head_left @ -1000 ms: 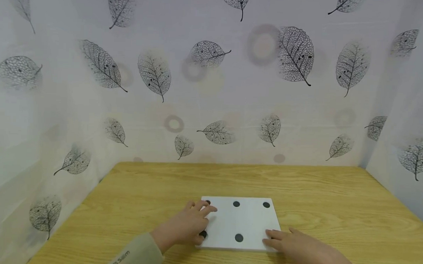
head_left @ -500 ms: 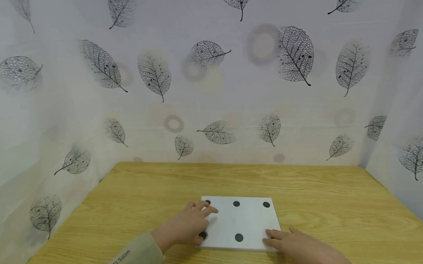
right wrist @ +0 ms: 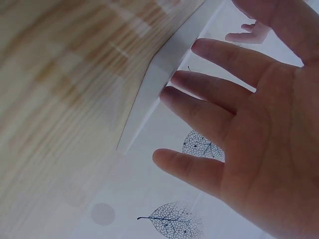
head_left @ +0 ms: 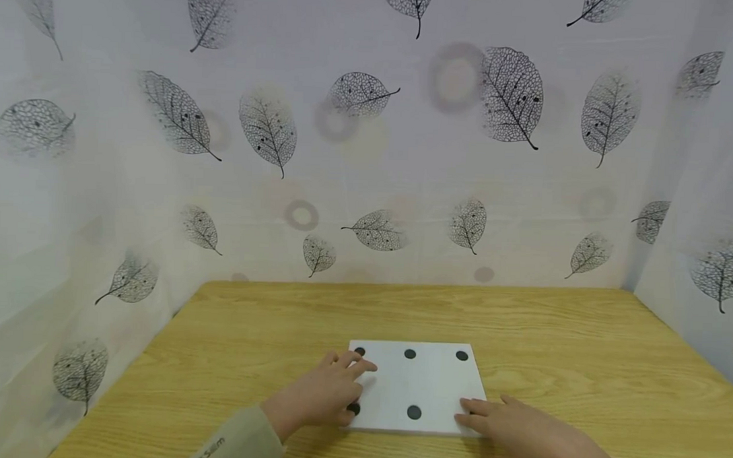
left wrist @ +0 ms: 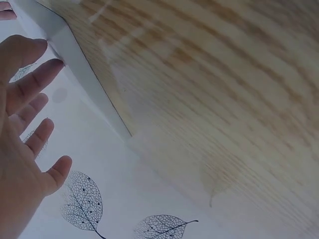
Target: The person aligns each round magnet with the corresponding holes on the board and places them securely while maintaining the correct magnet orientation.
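A white rectangular board with black round dots lies flat near the table's front. My left hand is at its left side, with fingertips touching the board and partly covering the dots there. At the front right corner, my right hand rests its nearly straight fingertips on the board. The left wrist view has the left hand spread, two fingertips against the board's pale edge. In the right wrist view, the right hand is palm-visible with extended fingertips along the board's edge.
The boards rest on a wood-grain table. Behind and on both sides hangs a pale curtain printed with dark skeleton leaves and faint rings. A light sleeve with lettering covers the left forearm.
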`<control>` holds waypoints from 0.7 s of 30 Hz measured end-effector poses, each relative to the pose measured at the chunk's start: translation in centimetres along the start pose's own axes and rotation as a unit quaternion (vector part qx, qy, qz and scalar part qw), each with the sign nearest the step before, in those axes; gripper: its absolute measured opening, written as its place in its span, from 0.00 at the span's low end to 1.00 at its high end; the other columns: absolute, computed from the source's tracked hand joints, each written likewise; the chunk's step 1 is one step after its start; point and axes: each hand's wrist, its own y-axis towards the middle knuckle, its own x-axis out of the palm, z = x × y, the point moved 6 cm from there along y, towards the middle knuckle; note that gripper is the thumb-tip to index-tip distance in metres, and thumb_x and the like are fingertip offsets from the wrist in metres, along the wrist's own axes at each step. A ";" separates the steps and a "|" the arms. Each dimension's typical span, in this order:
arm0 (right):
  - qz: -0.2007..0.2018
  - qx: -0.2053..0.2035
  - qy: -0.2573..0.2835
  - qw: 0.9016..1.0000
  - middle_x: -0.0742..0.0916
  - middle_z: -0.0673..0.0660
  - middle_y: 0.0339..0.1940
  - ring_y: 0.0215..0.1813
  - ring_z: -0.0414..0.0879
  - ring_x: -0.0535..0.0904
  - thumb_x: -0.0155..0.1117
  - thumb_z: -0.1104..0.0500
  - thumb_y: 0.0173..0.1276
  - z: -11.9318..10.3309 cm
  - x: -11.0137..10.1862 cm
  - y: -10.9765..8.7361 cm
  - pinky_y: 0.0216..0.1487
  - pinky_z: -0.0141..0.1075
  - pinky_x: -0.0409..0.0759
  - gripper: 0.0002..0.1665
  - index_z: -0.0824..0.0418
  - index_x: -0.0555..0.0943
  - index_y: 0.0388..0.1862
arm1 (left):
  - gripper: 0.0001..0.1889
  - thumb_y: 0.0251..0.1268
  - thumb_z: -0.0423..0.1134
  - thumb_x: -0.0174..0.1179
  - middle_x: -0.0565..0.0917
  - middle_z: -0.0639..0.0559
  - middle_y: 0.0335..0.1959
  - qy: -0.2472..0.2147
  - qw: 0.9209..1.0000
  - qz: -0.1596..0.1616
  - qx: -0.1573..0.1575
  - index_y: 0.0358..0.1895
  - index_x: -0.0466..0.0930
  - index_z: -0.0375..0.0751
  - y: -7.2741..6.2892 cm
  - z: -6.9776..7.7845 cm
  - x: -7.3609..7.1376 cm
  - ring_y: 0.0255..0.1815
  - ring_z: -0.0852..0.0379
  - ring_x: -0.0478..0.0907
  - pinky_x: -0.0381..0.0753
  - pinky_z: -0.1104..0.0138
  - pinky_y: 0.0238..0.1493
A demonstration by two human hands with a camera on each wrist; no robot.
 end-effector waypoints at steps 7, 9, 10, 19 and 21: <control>0.003 0.003 0.007 1.000 0.71 0.52 0.61 0.59 0.45 0.68 0.69 0.51 0.48 0.1 0.1 0.0 0.55 0.55 0.61 0.36 0.48 0.70 0.59 | 0.08 0.51 0.46 0.62 0.63 0.54 0.61 -0.007 1.000 0.031 -0.003 0.20 0.73 0.53 -0.1 0.1 -0.4 0.61 0.50 0.57 0.64 0.53 0.52; 0.004 0.003 0.007 1.000 0.71 0.52 0.61 0.59 0.45 0.68 0.69 0.51 0.48 0.1 0.1 0.0 0.55 0.55 0.61 0.36 0.48 0.70 0.59 | 0.07 0.52 0.47 0.60 0.63 0.53 0.61 -0.014 0.998 0.064 -0.003 0.23 0.74 0.53 -0.2 0.2 -0.9 0.60 0.50 0.57 0.65 0.53 0.51; 0.003 0.003 0.008 1.000 0.71 0.52 0.61 0.59 0.44 0.67 0.69 0.51 0.48 0.1 0.1 0.0 0.55 0.55 0.61 0.36 0.48 0.70 0.59 | 0.06 0.53 0.47 0.59 0.63 0.52 0.61 -0.019 0.996 0.083 -0.004 0.25 0.74 0.52 -0.3 0.3 -1.2 0.60 0.50 0.57 0.65 0.52 0.50; 0.067 -0.041 -0.034 0.996 0.71 0.57 0.60 0.58 0.47 0.69 0.68 0.51 0.49 -0.8 -1.9 -0.4 0.54 0.55 0.62 0.37 0.54 0.70 0.59 | 0.22 0.54 0.54 0.57 0.62 0.48 0.60 -0.024 0.975 0.215 -0.057 0.48 0.73 0.45 -1.7 1.0 -5.2 0.59 0.49 0.57 0.63 0.53 0.51; 0.097 -0.048 -0.037 0.993 0.71 0.59 0.60 0.58 0.50 0.69 0.67 0.51 0.50 -1.1 -3.0 -0.5 0.54 0.55 0.62 0.36 0.56 0.70 0.59 | 0.25 0.54 0.55 0.57 0.62 0.48 0.60 -0.022 0.972 0.221 -0.074 0.51 0.72 0.44 -1.9 1.1 -5.7 0.59 0.49 0.57 0.62 0.53 0.51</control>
